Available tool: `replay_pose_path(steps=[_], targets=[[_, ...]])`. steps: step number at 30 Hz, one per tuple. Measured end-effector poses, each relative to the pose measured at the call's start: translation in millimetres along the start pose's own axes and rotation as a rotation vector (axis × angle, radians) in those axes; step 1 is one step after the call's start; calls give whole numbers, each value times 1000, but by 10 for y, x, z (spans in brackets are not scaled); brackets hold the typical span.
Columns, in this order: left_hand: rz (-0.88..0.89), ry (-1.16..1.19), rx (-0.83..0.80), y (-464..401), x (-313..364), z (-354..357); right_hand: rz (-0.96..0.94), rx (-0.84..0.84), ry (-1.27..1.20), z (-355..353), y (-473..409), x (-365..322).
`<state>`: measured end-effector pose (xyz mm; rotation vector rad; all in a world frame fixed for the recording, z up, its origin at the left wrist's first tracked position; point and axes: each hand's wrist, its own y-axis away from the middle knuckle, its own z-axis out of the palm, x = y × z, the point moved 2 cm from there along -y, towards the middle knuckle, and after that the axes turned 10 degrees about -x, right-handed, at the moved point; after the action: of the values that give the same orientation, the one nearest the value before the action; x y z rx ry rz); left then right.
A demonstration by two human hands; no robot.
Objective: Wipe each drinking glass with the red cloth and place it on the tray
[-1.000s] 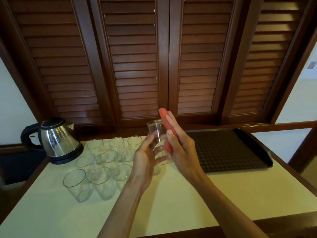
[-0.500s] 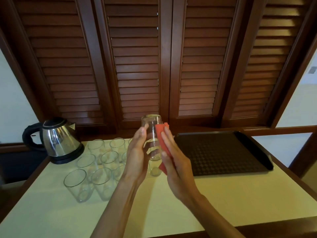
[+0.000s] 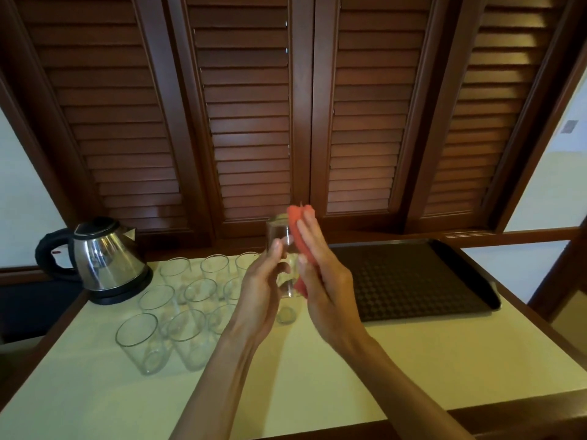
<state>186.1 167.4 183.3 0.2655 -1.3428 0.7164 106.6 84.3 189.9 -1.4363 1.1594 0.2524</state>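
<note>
Slid upward along the clear drinking glass (image 3: 282, 249) since a moment ago, the folded red cloth (image 3: 297, 236) is pressed flat by the right hand (image 3: 320, 274). Opposite, the glass is grasped by the left hand (image 3: 260, 284). Wiping is judged underway; transfer to the dark textured tray (image 3: 444, 281), right of the grip, is needed next.

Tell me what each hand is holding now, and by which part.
The left hand holds a clear drinking glass by its side wall. The right hand presses a folded red cloth flat against the opposite side.
</note>
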Motion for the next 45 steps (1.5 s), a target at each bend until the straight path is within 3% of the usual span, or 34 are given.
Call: replay_pose_path(steps=[3,7,11,16,22,25,27,32,35,41,45], targets=[[57,8,32,-17,30,-79,-86,-36,38,102,206,70],[-69,57,53,63,-104,33,79,84,4,-52,2,81],[-54,68,32,11,-5,60,-48,-37,145,41,126,77],[-17,46,35,32,15,64,126,10,-186,-77,69,110],[53,18,145,-21,57,-33,24,-33,-122,74,272,106],[-27,28,89,42,-37,27,156,44,-243,-45,129,149],[-93,42,71,52,-87,87,147,74,-208,-104,8,87],[-2,3,132,-31,29,9,82,4,-198,50,194,116],[-2,31,142,23,-28,51,149,30,-315,-71,41,103],[38,-5,137,-28,23,-12,100,48,-306,70,177,161],[-62,-78,124,22,-90,60,205,143,-383,-98,35,255]])
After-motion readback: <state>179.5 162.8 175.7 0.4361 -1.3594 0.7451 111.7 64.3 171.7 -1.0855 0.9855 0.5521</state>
